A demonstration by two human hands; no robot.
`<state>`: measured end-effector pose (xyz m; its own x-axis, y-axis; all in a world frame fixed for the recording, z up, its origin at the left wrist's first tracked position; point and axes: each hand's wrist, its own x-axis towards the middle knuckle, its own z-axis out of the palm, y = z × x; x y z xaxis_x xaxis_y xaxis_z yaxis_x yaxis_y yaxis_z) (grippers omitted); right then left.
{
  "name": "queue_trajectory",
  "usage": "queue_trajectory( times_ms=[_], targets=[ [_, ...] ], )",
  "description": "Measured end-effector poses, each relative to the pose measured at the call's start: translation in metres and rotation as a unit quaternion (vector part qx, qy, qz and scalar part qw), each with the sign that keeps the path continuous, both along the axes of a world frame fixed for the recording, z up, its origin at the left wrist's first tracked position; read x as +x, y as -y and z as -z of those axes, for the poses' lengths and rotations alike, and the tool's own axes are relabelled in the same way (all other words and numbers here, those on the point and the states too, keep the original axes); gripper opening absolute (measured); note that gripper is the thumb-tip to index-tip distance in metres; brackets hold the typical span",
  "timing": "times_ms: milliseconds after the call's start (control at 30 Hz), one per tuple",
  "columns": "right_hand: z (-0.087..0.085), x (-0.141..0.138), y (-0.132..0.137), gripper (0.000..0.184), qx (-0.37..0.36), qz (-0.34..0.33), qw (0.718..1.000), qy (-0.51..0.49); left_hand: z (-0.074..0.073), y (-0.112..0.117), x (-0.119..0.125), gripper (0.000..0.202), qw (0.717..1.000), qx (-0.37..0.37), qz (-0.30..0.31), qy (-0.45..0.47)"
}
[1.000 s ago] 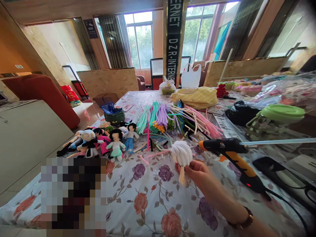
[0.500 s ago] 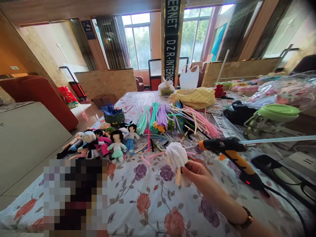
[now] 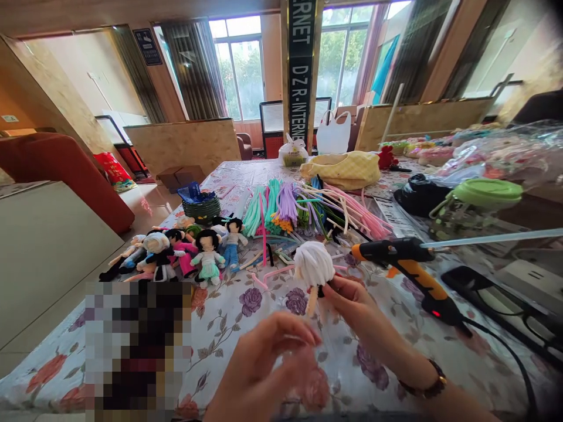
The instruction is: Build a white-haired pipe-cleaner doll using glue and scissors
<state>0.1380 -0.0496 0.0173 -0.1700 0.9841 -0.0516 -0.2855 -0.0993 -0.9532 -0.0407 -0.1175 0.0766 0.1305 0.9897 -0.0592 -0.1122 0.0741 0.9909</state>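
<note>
A small doll (image 3: 314, 266) with white pipe-cleaner hair and a peach-coloured limb hanging below is pinched in my right hand (image 3: 352, 302), over the flowered tablecloth. My left hand (image 3: 268, 363) is in front and to its left, apart from the doll. Its fingers are curved with a gap to the thumb, and I see nothing in them; the fingertips are partly blurred. To the right of the doll lies a hot glue gun (image 3: 402, 264), black and orange, with a red light on its handle and a clear stick in its back.
Several finished dolls (image 3: 206, 255) lie at the left, near a stack of dark green round items (image 3: 201, 208). Bundles of coloured pipe cleaners (image 3: 288, 205) spread across the middle. A green-lidded jar (image 3: 479, 202) and a yellow cloth bag (image 3: 343, 170) stand farther back. The glue gun's cord (image 3: 505, 334) runs along the right.
My left hand has come into view from below, near the doll. My right hand still holds the doll, which has turned and risen slightly.
</note>
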Motion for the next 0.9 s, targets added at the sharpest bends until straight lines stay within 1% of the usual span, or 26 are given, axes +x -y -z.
queue_trajectory(
  times_ms=[67,100,167,233,367,400,433,467,500,533,600,633,667,700,733,800,833,867,900],
  targets=[
    [-0.001,-0.002,0.002,0.044,-0.017,-0.014,1.000,-0.002,0.005,-0.024,0.001,0.019,0.994,-0.008,0.089,-0.056],
    [-0.001,-0.003,0.003,0.044,-0.017,-0.019,1.000,-0.004,0.010,-0.035,0.001,0.020,0.993,-0.014,0.095,-0.074],
    [0.000,-0.006,0.005,0.041,0.000,-0.010,1.000,-0.004,0.021,-0.050,0.001,0.025,0.993,-0.022,0.084,-0.085],
    [0.003,-0.010,0.006,0.036,0.020,0.012,1.000,0.001,0.033,-0.057,0.004,0.035,0.992,-0.016,0.097,-0.086],
    [0.010,-0.015,0.007,0.034,0.031,0.023,0.999,0.026,0.052,-0.059,0.016,0.062,0.983,0.031,0.162,-0.084],
    [0.011,-0.016,0.007,0.033,0.037,0.024,0.998,0.037,0.056,-0.059,0.019,0.062,0.982,0.042,0.163,-0.089],
    [0.011,-0.017,0.008,0.033,0.047,0.027,0.997,0.051,0.059,-0.059,0.023,0.056,0.982,0.049,0.162,-0.089],
    [0.010,-0.018,0.008,0.033,0.059,0.028,0.996,0.065,0.061,-0.061,0.026,0.045,0.983,0.051,0.159,-0.080],
    [0.009,-0.019,0.008,0.032,0.076,0.027,0.994,0.076,0.063,-0.062,0.029,0.035,0.982,0.051,0.169,-0.068],
    [0.006,-0.019,0.008,0.032,0.095,0.024,0.991,0.086,0.064,-0.064,0.032,0.029,0.982,0.048,0.173,-0.056],
    [0.000,-0.019,0.006,0.030,0.143,0.025,0.982,0.118,0.064,-0.067,0.036,0.023,0.988,0.043,0.141,-0.039],
    [-0.004,-0.019,0.006,0.029,0.172,0.037,0.973,0.151,0.063,-0.069,0.037,0.023,0.991,0.041,0.123,-0.030],
    [-0.007,-0.018,0.005,0.027,0.201,0.053,0.957,0.201,0.062,-0.071,0.038,0.022,0.993,0.040,0.108,-0.022],
    [-0.010,-0.016,0.005,0.025,0.226,0.072,0.934,0.268,0.062,-0.072,0.039,0.022,0.994,0.037,0.100,-0.011],
    [-0.014,-0.014,0.006,0.024,0.243,0.090,0.902,0.345,0.062,-0.074,0.040,0.023,0.995,0.028,0.094,0.002],
    [-0.020,-0.010,0.009,0.023,0.256,0.121,0.824,0.491,0.062,-0.076,0.040,0.025,0.996,-0.002,0.087,0.028],
    [-0.023,-0.010,0.013,0.022,0.260,0.138,0.787,0.543,0.062,-0.077,0.040,0.026,0.996,-0.014,0.081,0.037],
    [-0.026,-0.011,0.017,0.021,0.271,0.156,0.756,0.575,0.062,-0.078,0.040,0.026,0.996,-0.018,0.074,0.041],
    [-0.029,-0.014,0.022,0.020,0.296,0.170,0.736,0.585,0.062,-0.079,0.040,0.026,0.997,-0.014,0.069,0.041]
  ],
)
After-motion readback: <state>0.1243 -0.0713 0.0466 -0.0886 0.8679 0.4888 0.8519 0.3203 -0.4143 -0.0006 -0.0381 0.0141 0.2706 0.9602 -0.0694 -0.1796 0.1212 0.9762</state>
